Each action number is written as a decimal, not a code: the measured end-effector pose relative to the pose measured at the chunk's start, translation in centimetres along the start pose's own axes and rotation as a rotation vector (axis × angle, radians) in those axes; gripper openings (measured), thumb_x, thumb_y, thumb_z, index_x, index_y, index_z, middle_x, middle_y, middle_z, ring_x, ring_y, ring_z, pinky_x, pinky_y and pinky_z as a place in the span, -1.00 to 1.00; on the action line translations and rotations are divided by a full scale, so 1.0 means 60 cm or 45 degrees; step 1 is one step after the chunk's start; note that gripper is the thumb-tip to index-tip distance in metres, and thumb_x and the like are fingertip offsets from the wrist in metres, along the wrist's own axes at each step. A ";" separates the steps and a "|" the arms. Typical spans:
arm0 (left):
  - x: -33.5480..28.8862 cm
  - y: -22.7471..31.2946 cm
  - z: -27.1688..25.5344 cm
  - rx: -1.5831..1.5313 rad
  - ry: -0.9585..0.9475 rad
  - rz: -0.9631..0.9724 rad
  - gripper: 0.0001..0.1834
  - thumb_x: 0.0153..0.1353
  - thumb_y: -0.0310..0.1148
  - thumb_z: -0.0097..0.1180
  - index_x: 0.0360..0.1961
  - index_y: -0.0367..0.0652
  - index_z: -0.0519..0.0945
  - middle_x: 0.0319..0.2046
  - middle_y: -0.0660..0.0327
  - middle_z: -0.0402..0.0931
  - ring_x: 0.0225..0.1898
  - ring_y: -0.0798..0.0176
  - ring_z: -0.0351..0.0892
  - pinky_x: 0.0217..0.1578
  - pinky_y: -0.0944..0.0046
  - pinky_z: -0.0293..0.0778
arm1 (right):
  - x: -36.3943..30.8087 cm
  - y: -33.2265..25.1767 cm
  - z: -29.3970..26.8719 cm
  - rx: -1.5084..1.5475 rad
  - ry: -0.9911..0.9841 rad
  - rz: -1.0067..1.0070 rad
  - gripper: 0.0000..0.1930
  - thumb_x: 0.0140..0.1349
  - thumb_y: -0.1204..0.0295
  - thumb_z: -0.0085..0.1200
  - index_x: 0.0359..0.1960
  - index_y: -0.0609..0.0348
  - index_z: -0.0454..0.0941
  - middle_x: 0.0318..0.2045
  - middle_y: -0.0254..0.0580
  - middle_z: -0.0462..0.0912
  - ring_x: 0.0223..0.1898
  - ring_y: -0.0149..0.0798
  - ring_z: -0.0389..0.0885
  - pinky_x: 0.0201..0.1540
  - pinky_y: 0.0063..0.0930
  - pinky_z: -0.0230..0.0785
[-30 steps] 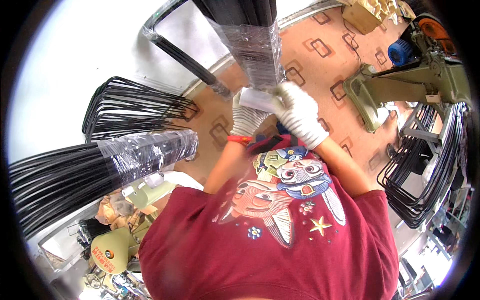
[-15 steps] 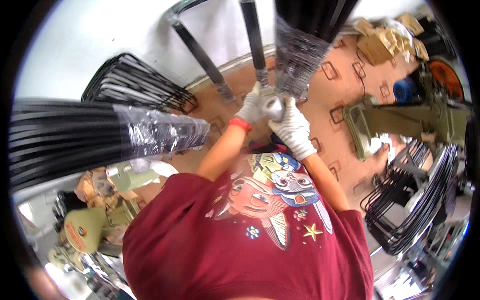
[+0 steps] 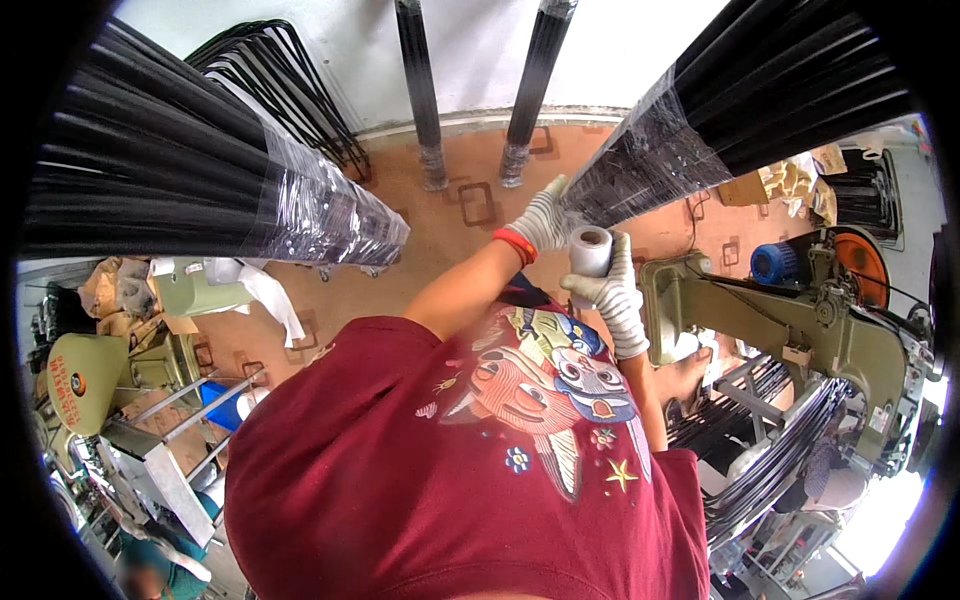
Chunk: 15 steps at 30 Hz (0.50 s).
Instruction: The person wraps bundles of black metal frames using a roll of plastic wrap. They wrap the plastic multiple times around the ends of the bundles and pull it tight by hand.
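My right hand (image 3: 618, 297), in a white striped glove, is closed around a roll of clear stretch film (image 3: 590, 255), its hollow core facing up. My left hand (image 3: 543, 218), gloved the same way, has its fingers stretched out against the lower end of a bundle of black tubes (image 3: 800, 90). Clear film (image 3: 655, 160) wraps that end. The roll is just below the wrapped end, between my hands. At the left, another bundle of black tubes (image 3: 150, 170) is wrapped in film near its end and apart from my hands.
Two film-wrapped black legs (image 3: 420, 95) stand by the white wall, near bent black frames (image 3: 270, 65). An olive-green machine (image 3: 740, 300) with a blue motor (image 3: 772, 263) is at the right. Several black tubes lie below it. A ladder-like metal frame (image 3: 190, 425) stands at the lower left.
The view has turned and shifted. The roll has moved rightward with my right hand and is more upright. My left hand is now at the lower end of the right bundle.
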State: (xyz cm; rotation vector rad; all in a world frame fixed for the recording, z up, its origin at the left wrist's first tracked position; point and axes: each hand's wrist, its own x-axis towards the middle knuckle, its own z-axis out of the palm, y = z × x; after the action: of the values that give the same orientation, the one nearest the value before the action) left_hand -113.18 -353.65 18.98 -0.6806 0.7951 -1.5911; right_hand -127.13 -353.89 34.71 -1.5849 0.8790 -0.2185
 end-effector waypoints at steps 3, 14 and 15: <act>0.017 -0.001 -0.015 -0.624 0.002 -0.397 -0.55 0.24 -0.09 -0.29 0.03 -0.12 0.34 0.06 0.16 0.33 0.12 0.10 0.26 0.18 0.14 0.13 | -0.010 -0.005 -0.019 -0.067 0.054 -0.081 -0.29 -0.33 0.49 0.31 -0.05 0.10 0.22 -0.26 -0.24 0.46 -0.26 -0.40 0.41 -0.21 -0.47 0.36; -0.005 -0.048 0.014 -0.192 0.138 -0.089 -0.55 0.27 -0.25 -0.42 0.20 0.01 0.12 0.25 0.28 0.07 0.25 0.30 0.06 0.27 0.30 -0.03 | 0.125 0.007 -0.233 -0.092 0.012 0.091 -0.36 -0.40 0.48 0.36 -0.15 0.24 0.37 -0.32 -0.25 0.50 -0.28 -0.34 0.45 -0.23 -0.46 0.35; -0.004 -0.049 0.014 0.091 0.124 -0.008 -0.52 0.29 -0.23 -0.48 0.23 -0.05 0.08 0.25 0.25 0.06 0.26 0.30 0.05 0.27 0.30 -0.03 | 0.168 0.044 -0.242 -0.156 0.017 0.022 -0.39 -0.38 0.49 0.35 -0.16 0.26 0.38 -0.32 -0.24 0.49 -0.30 -0.34 0.45 -0.26 -0.45 0.35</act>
State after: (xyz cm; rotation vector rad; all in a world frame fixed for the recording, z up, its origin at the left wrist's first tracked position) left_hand -114.21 -353.25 21.84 -0.5580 0.8038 -1.6601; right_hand -129.91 -371.39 32.33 -1.6900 0.9313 -0.1657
